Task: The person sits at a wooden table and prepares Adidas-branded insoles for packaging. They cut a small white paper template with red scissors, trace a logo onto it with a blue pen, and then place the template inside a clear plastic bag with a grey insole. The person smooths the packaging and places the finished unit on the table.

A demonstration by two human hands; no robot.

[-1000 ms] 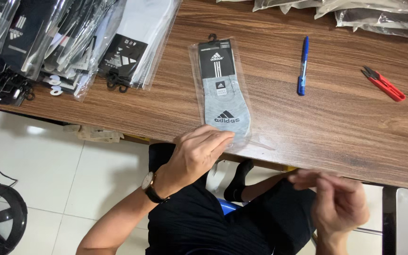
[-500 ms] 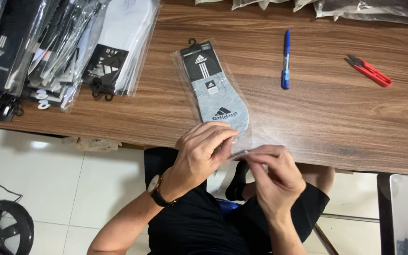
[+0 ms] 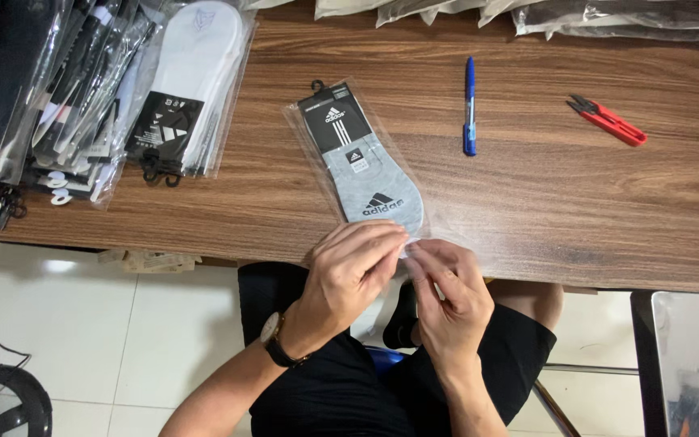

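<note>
Blue pen (image 3: 469,105), red snips (image 3: 608,121), stacked packaged socks (image 3: 180,97) on wooden table (image 3: 576,210)

One head cam, looking steeply down, close over wooden table (image 3: 527,226) edge, lap and floor below

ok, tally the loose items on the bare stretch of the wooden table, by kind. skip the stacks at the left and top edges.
Bagged grey sock pair, near end pinched by the left hand and right hand: 1
Blue pen: 1
Red thread snips: 1
Total: 3
</note>
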